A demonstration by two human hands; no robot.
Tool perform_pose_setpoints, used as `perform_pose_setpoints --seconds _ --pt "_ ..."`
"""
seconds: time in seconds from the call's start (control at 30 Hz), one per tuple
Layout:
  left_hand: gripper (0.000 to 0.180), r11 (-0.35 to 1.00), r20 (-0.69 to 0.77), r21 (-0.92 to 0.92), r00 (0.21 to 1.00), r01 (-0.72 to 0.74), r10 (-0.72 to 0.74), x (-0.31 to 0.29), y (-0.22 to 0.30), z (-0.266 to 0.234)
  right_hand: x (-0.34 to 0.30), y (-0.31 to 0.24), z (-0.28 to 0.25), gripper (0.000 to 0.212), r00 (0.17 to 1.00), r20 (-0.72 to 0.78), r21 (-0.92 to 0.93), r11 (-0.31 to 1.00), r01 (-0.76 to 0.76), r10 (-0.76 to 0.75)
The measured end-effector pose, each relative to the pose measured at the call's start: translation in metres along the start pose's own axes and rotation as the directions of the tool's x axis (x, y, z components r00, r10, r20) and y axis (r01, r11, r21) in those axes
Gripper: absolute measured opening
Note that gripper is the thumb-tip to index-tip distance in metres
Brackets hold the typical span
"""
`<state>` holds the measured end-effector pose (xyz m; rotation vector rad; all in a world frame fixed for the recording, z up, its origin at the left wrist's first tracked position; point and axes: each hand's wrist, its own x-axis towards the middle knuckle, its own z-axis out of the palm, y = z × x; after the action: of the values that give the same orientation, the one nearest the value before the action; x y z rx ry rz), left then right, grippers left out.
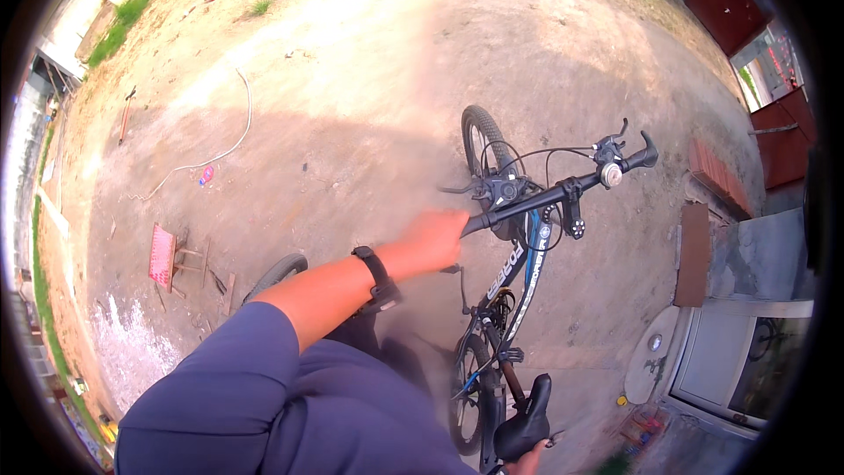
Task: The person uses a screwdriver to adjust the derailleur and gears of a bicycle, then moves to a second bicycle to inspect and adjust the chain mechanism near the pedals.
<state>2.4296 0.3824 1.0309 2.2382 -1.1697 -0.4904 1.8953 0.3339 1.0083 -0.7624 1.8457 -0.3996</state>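
A dark bicycle [527, 246] with blue and white frame markings stands upright in front of me, its front wheel [482, 136] pointing away. My left hand [431, 237], blurred, is closed round the left end of the handlebar [536, 200]; a dark band sits on that wrist. At the bottom edge, my right hand [527, 459] grips the rear of the black saddle [525, 422], with most of the hand cut off or hidden. A round bell [611, 176] and brake lever are mounted near the handlebar's free right end.
Behind my left arm, part of another tyre [280, 271] shows. A small stool with a red seat [162, 257] and a pale hose [237, 145] are on the ground at left. Reddish slabs [716, 178] and a framed glass door [734, 361] stand at right.
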Motion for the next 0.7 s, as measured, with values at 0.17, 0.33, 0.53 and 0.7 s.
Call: perform_pose_setpoints --seconds 0.17,0.33,0.53,0.7 --pt "0.021 0.997 -0.068 0.013 0.995 0.072 -0.071 0.056 -0.079 -0.062 -0.011 -0.065 0.087 0.083 0.999 0.036 -0.035 0.999 0.0 0.001" --pt "0.033 0.981 -0.209 0.046 0.962 0.187 -0.173 0.039 -0.181 -0.096 -0.03 -0.131 0.171 0.083 0.996 0.086 -0.134 0.991 -0.001 0.012" --pt "0.035 0.816 -0.243 -0.237 0.782 0.527 -0.575 0.034 -0.241 -0.132 -0.113 -0.297 0.308 0.077 0.951 0.201 -0.252 0.926 0.282 -0.235" --pt "0.04 0.645 -0.289 -0.441 0.582 0.624 -0.761 0.002 -0.275 -0.144 -0.126 -0.396 0.41 0.074 0.831 0.291 -0.491 0.672 0.555 -0.474"
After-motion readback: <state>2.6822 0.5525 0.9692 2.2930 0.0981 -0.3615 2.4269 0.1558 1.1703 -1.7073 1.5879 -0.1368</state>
